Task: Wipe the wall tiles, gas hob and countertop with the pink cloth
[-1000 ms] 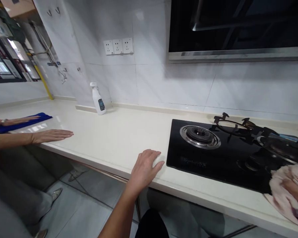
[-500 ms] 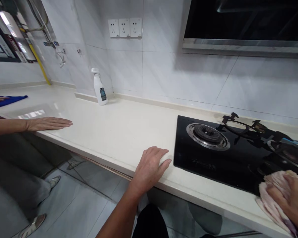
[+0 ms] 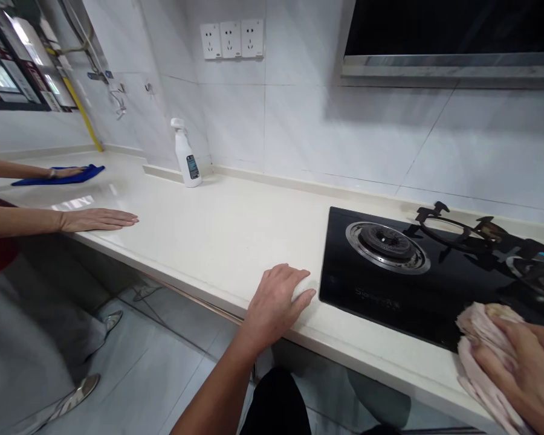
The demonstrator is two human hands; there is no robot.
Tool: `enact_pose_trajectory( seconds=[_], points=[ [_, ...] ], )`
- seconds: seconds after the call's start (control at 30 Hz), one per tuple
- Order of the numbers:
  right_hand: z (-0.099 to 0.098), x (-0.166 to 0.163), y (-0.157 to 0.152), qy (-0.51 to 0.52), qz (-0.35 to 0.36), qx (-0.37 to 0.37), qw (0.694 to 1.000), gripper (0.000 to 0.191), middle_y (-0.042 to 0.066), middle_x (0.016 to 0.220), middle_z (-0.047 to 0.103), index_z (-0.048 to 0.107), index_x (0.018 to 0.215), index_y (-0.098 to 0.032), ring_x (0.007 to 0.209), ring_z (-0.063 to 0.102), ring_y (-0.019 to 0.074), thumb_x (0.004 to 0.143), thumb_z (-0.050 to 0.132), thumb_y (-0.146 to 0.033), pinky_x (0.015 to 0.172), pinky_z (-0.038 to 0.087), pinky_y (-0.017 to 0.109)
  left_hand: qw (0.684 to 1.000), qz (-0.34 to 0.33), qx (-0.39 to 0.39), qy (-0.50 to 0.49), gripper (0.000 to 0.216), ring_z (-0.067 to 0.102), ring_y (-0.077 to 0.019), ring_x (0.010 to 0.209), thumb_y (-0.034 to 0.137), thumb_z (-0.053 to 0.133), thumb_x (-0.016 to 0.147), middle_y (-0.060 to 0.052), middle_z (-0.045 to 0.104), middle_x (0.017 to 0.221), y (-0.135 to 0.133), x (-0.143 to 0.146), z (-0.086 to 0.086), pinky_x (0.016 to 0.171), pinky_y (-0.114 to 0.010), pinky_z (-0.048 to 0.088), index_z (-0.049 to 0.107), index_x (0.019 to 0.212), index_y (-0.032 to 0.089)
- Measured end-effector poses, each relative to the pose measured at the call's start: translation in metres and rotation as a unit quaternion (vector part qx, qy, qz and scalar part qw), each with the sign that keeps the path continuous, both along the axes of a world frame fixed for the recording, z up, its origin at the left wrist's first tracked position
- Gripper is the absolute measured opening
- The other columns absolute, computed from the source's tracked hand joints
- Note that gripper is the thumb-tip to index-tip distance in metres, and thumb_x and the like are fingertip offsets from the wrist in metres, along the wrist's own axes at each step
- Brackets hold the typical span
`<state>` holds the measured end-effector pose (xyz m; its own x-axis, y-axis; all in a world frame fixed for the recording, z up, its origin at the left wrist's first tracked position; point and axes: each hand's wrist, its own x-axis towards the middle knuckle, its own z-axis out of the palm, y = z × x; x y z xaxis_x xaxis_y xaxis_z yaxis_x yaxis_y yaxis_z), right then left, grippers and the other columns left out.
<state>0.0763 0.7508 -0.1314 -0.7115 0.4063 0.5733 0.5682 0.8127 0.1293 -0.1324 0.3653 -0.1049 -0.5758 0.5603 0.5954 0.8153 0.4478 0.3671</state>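
Note:
My left hand [image 3: 276, 300] lies flat and open on the cream countertop [image 3: 217, 241], fingers resting just left of the black glass gas hob [image 3: 417, 290]. My right hand [image 3: 526, 368] presses on a pink cloth [image 3: 480, 344] at the hob's front right corner, fingers spread over the cloth. A round burner [image 3: 387, 244] sits on the hob's left half. A black pan support [image 3: 453, 229] lies off its burner toward the back right.
Another person stands at the far left, one hand [image 3: 97, 220] flat on the counter and the other on a blue cloth [image 3: 58, 176]. A white spray bottle [image 3: 187, 154] stands by the wall. Sockets [image 3: 231, 39] and a range hood [image 3: 448, 36] hang above.
My right hand with the pink cloth has slid left along the hob's front edge. The other person's blue cloth has moved right. My left hand stays put.

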Motion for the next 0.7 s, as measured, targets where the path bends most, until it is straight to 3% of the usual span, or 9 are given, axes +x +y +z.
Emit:
enact_pose_trajectory(
  seconds=[0.13,0.27,0.4,0.57,0.7],
  points=[
    [0.021,-0.028,-0.037,-0.005,0.049,0.001,0.999,0.059,0.019,0.118,0.059,0.061,0.126,-0.019,0.091,0.062,0.0386,0.101,0.021,-0.055,0.070,0.048,0.050,1.000,0.008,0.000,-0.006,0.030,0.060,-0.0266,0.123,0.036,0.059,0.104,-0.007,0.071,0.124,0.000,0.000,0.001,0.107,-0.046,0.047,0.064,0.130,0.022],
    [0.025,-0.057,-0.065,-0.015,0.124,0.049,0.991,0.038,0.018,0.123,0.058,0.060,0.128,-0.019,0.097,0.061,0.0343,0.102,0.039,-0.036,0.072,0.043,0.043,1.000,0.016,-0.010,-0.022,0.031,0.060,-0.0272,0.124,0.038,0.057,0.105,-0.007,0.071,0.125,0.001,0.000,0.002,0.107,-0.047,0.047,0.065,0.130,0.022],
    [0.031,-0.087,-0.097,-0.020,0.154,0.073,0.985,0.036,0.017,0.128,0.056,0.059,0.133,-0.019,0.096,0.056,0.0309,0.099,0.050,-0.028,0.074,0.037,0.040,0.999,0.024,-0.007,-0.036,0.032,0.061,-0.0269,0.125,0.043,0.054,0.106,-0.006,0.071,0.128,0.000,0.002,0.005,0.109,-0.046,0.047,0.066,0.129,0.025],
    [0.048,-0.123,-0.132,-0.030,0.181,0.028,0.983,0.042,0.017,0.132,0.055,0.058,0.139,-0.019,0.103,0.052,0.0310,0.098,0.051,-0.025,0.079,0.034,0.038,0.999,0.030,0.003,-0.034,0.037,0.059,-0.0255,0.132,0.046,0.047,0.109,-0.007,0.066,0.138,-0.001,0.000,0.003,0.114,-0.047,0.046,0.066,0.132,0.025],
    [0.056,-0.144,-0.164,-0.050,0.252,-0.016,0.966,0.045,0.018,0.141,0.052,0.058,0.142,-0.019,0.114,0.051,0.0335,0.098,0.050,-0.023,0.091,0.036,0.043,0.999,0.033,0.020,-0.028,0.040,0.057,-0.0256,0.134,0.046,0.041,0.110,-0.009,0.063,0.141,-0.001,-0.006,-0.001,0.114,-0.048,0.046,0.063,0.136,0.024]
  ],
)
